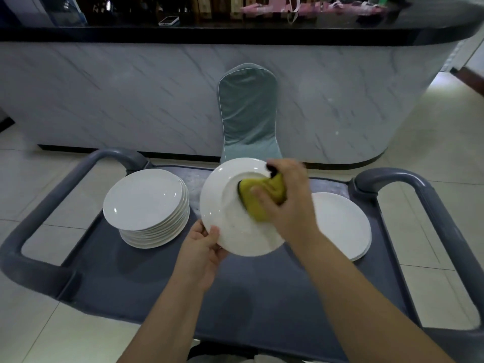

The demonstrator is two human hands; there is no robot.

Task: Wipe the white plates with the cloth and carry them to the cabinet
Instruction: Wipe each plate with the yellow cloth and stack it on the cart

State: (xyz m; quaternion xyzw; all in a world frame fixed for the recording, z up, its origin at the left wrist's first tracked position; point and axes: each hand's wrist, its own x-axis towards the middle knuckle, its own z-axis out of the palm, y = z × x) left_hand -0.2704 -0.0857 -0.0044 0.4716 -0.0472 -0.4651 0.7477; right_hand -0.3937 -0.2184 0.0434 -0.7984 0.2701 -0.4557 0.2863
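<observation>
From my seat I see my left hand [201,247] gripping a white plate [222,203] at its lower left rim, thumb on the face and fingers curled behind it. The plate is held up above the middle of the grey cart [125,273], clear of its surface. It is tilted, with its hollow face turned up and towards me and its far edge raised towards the chair. Being round, it has no long axis to speak of. My right hand [288,203] is closed around a bunched yellow cloth [262,203] and presses it against the right half of the plate's face. The cloth's longer side runs slantwise from the lower middle of the plate up to the right, and a dark bit shows at its upper end. A stack of plates [146,205] sits on the left of the cart, level and face up. A lower pile [343,224] lies flat on the right, partly hidden by my right forearm. The cart's looped handles [408,179] stand at either side. Beyond it a chair [248,111] in a grey-green cover stands against a marble-patterned counter [104,95], with a phone [169,20] lying on the dark top.
</observation>
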